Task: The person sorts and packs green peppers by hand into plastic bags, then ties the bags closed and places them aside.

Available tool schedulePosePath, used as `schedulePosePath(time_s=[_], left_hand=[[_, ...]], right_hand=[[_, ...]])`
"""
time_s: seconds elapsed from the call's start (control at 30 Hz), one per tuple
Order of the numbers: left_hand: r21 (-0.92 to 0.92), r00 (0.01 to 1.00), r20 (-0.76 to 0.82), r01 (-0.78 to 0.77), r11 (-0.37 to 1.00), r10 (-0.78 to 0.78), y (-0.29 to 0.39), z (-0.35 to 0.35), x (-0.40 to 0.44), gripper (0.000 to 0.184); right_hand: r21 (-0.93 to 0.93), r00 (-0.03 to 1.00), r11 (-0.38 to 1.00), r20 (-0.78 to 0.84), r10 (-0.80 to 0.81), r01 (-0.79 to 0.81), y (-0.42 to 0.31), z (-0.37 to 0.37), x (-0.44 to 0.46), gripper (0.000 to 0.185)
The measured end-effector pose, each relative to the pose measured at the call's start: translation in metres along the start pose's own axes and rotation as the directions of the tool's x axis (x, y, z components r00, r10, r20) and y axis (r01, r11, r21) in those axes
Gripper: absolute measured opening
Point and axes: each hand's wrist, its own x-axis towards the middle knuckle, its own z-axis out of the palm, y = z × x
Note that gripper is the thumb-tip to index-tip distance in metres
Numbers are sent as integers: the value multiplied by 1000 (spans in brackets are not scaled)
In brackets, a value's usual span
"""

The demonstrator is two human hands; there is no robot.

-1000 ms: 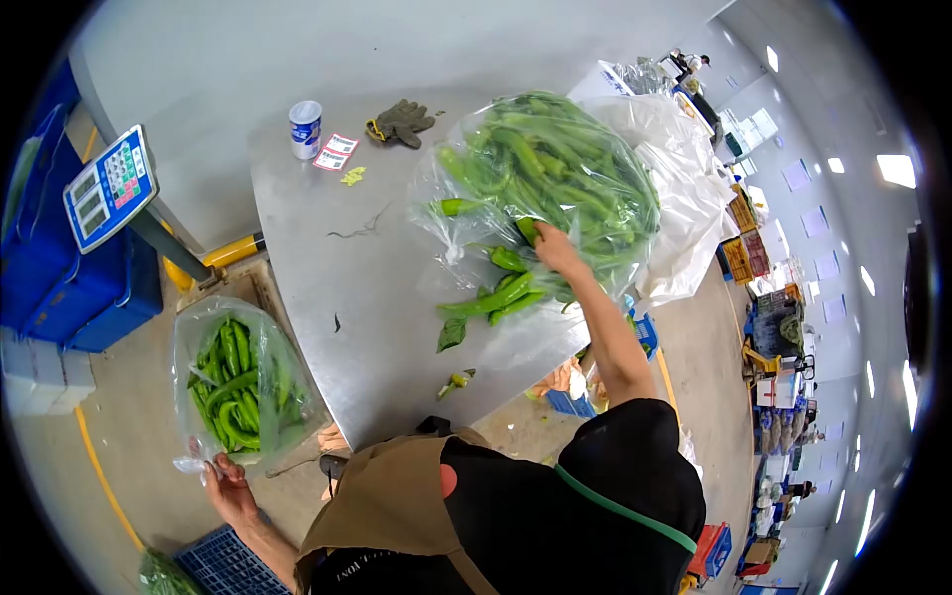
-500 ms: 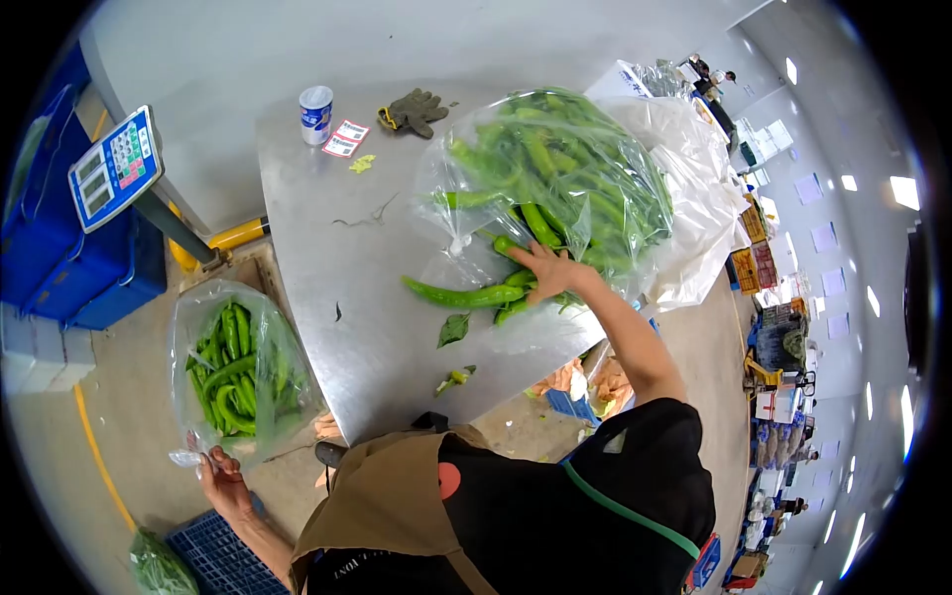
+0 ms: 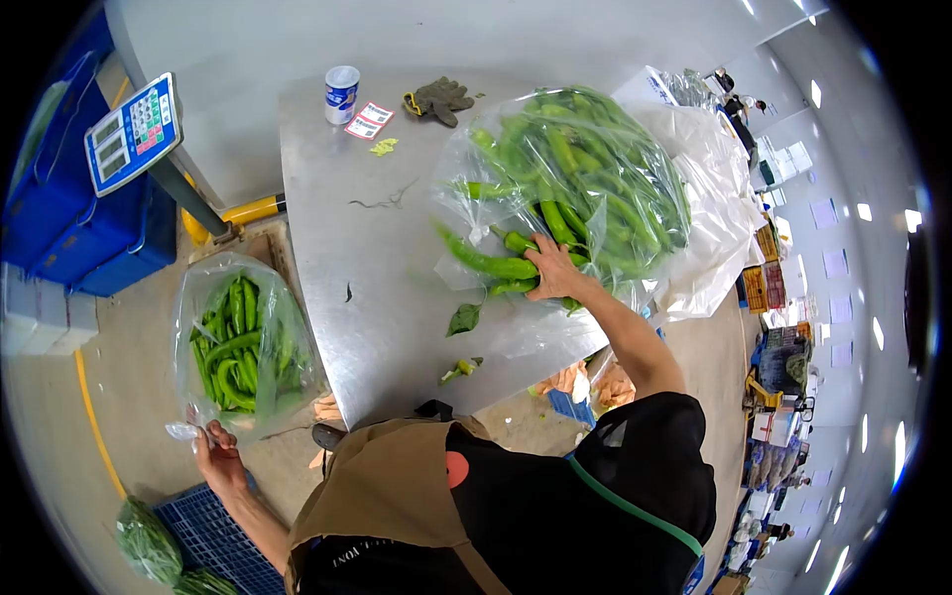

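On the metal table (image 3: 367, 288) lies a large clear bag of green peppers (image 3: 595, 169), its mouth toward the near left. My right hand (image 3: 552, 268) is closed around green peppers (image 3: 486, 260) at that mouth; one long pepper sticks out to the left of the fingers. Down at the left, a smaller clear bag of peppers (image 3: 238, 342) rests at the scale. My left hand (image 3: 218, 458) pinches the gathered edge of this bag at its lower left corner. A loose leaf (image 3: 463, 318) and a pepper scrap (image 3: 461, 370) lie near the table's front.
A scale display (image 3: 134, 134) stands on a post at the left, before blue bins (image 3: 59, 198). At the back are a cup (image 3: 341, 94), labels (image 3: 370, 121) and a glove (image 3: 438, 100). White sacking (image 3: 709, 198) lies at right; a blue crate (image 3: 213, 535) sits lower left.
My right hand has moved from the big bag's side down to the peppers at its mouth and closed on them. The long pepper has swung upward at its free end. The view has shifted slightly.
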Motion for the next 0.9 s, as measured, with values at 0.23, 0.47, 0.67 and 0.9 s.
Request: schedulePosePath(time_s=[0.23,0.47,0.67,0.9], left_hand=[[2,1000,-17,-9,1000,9,3,4,-1,52],[-63,988,-148,-60,996,50,1,-9,2,35],[-70,985,-144,-110,991,99,9,-8,0,48],[-38,988,-79,-137,990,134,9,-10,-4,55]], right_hand=[[612,995,787,-101,-9,70,-50,-56,25,70],[683,988,713,-102,-119,157,-128,-116,45,78],[632,930,708,-57,-363,315,-203,-126,46,72],[577,894,723,-29,-447,380,-243,-99,70,53]])
